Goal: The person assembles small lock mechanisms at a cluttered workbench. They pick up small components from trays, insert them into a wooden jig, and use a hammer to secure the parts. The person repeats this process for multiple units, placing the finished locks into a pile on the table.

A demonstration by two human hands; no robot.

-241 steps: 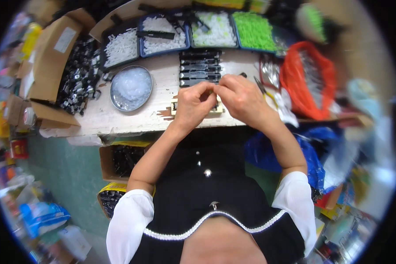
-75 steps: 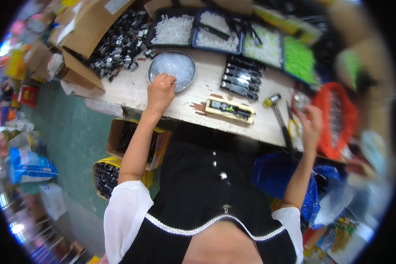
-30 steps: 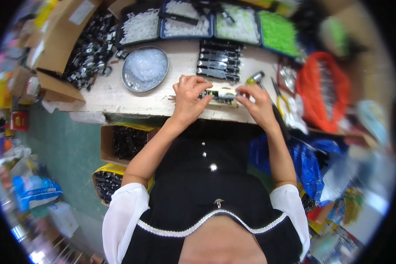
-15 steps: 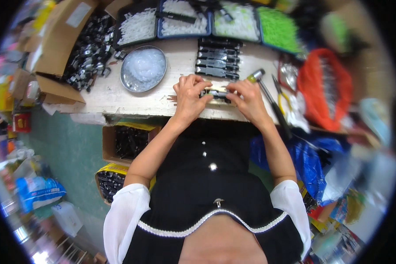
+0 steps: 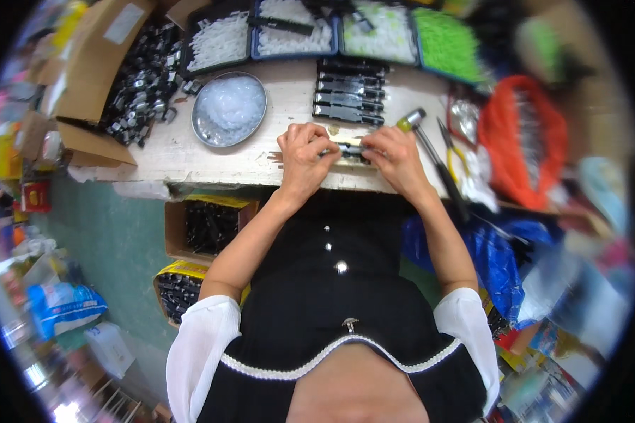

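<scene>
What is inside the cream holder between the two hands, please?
A dark, shiny piece shows midway along the cream holder. The left hand and right hand cover its ends; what lies there, or beneath the piece, is hidden.

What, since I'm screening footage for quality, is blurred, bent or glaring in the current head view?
Head view throughout: the right rim beyond the red bag is smeary; the row of trays bows, fisheye fashion; a bright spot glares at lower left; left hand and right hand look fairly sharp, though fingers partly cover the black part.
</scene>
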